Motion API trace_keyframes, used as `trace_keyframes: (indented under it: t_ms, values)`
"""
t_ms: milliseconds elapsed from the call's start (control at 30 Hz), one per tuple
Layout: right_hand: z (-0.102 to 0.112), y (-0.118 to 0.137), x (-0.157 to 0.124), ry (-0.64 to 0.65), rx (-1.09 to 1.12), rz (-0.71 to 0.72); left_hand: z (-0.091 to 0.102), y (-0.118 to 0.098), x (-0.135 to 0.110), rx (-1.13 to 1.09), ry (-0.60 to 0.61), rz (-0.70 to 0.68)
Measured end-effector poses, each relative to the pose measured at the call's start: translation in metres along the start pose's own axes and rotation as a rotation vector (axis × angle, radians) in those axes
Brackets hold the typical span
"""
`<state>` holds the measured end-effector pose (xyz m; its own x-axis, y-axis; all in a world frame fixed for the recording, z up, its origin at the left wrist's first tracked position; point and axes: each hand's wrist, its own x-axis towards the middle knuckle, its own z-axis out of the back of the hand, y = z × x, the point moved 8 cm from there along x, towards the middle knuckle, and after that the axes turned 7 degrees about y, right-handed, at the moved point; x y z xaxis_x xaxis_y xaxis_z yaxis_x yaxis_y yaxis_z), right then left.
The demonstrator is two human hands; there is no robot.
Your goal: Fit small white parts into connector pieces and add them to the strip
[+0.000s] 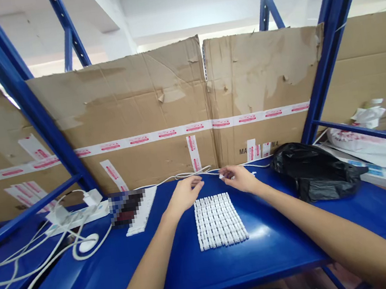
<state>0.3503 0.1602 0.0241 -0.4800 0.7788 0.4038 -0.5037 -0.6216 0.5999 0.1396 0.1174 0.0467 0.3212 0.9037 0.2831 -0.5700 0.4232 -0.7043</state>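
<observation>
Right hand point(243, 179), tiny white plastic piece point(221, 176)

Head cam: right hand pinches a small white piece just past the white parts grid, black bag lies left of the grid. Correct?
Not quite. The head view shows the black bag to the right of the white parts grid, not the left. The rest holds: the right hand pinches a small white piece just past the grid.

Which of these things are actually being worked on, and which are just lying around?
In hand: small white piece pinched in the right hand, left hand close by, grid of white pieces.
Lying about: black bag, power strip, cardboard boxes.
</observation>
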Motion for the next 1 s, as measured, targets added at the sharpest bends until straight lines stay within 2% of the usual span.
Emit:
trace_keyframes:
  t_ms: [133,233,300,367,500,567,700,800,1000]
  values:
    - [-0.014,0.038,-0.008,0.004,-0.01,0.177,-0.045,0.004,0.018,-0.387,0.143,0.056]
    - [-0.02,0.058,-0.015,0.035,-0.052,0.274,-0.053,0.009,0.017,-0.547,0.144,0.055]
    - [-0.016,0.061,-0.018,0.034,-0.074,0.298,-0.042,0.021,0.013,-0.532,0.078,0.079]
    - [-0.008,0.055,-0.017,0.038,-0.133,0.291,-0.022,0.039,0.008,-0.405,-0.013,0.128]
    - [0.001,0.032,-0.014,0.167,-0.335,0.244,0.019,0.067,0.0,0.147,-0.108,0.188]
    - [0.004,0.018,-0.013,0.212,-0.427,0.217,0.031,0.076,-0.002,0.266,-0.123,0.199]
    - [0.009,-0.009,-0.015,0.174,-0.57,0.124,0.036,0.088,-0.006,0.347,-0.147,0.227]
    - [0.003,-0.022,-0.016,0.16,-0.548,0.124,0.036,0.088,-0.006,0.405,-0.177,0.211]
    - [-0.011,-0.025,-0.01,0.13,-0.465,0.178,0.036,0.077,0.0,0.47,-0.24,0.084]
